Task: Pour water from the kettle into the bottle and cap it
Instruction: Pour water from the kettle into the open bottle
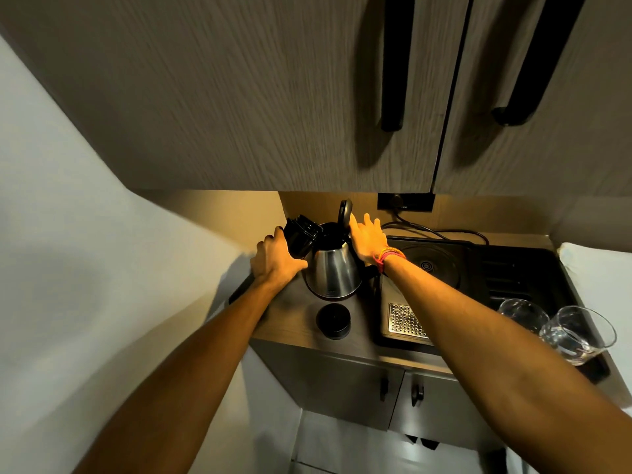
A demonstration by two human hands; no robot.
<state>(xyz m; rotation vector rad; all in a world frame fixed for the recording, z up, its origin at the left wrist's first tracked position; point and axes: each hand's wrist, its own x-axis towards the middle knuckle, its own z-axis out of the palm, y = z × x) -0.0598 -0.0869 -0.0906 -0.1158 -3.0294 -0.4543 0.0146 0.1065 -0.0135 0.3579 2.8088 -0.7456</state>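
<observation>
left hand (277, 260) grips the tilted black bottle (301, 238) beside the steel kettle (333, 273); right hand (367, 239), fingers spread open, touches the kettle's handle; cap (333, 320) lies on the tabletop (290, 316).

Kitchenette: hob (431, 265), cupboards (239, 97)

Bottle (301, 236) left of kettle (333, 273); cap (333, 320) apparently before it.

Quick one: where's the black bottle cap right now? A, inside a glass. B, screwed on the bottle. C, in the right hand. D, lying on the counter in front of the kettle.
D: the cap lies alone on the counter, just in front of the kettle.
</observation>
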